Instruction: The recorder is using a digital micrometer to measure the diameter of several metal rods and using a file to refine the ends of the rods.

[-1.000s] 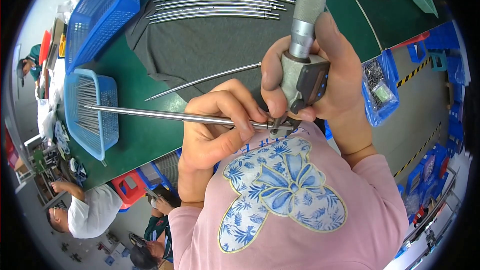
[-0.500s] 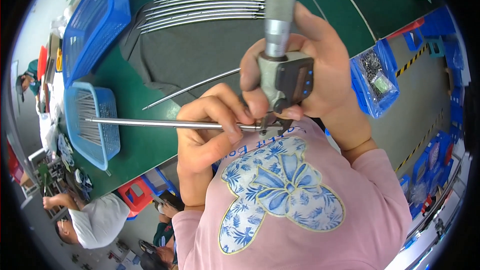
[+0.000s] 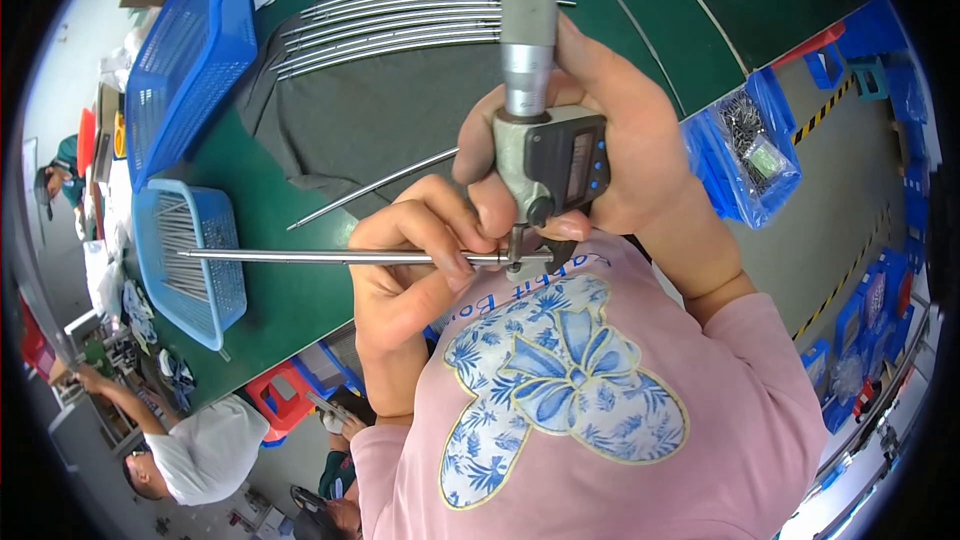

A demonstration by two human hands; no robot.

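My right hand (image 3: 635,140) is wrapped round a digital micrometer (image 3: 527,145), holding it upright with its frame at the bottom. Between the fingers and thumb of my left hand (image 3: 400,270) is a slim metal rod (image 3: 270,256), which lies level and points left. The rod's right end sits in the gap of the micrometer's frame, by the measuring faces; the fingers partly cover that spot, and I cannot tell how firm the contact is. Behind my hands, a second metal rod (image 3: 370,190) lies slanted on a dark grey cloth (image 3: 390,100).
Several metal rods (image 3: 400,15) lie in a row on the cloth. A light blue basket (image 3: 237,290) of rods stands left, below a larger blue basket (image 3: 190,60) on the green table (image 3: 300,305). At right is a blue lined bin (image 3: 745,155) of metal parts. Other people work at lower left.
The micrometer and my right hand have shifted a little left along the rod. My left hand keeps its hold on the rod. The whole view has moved slightly.
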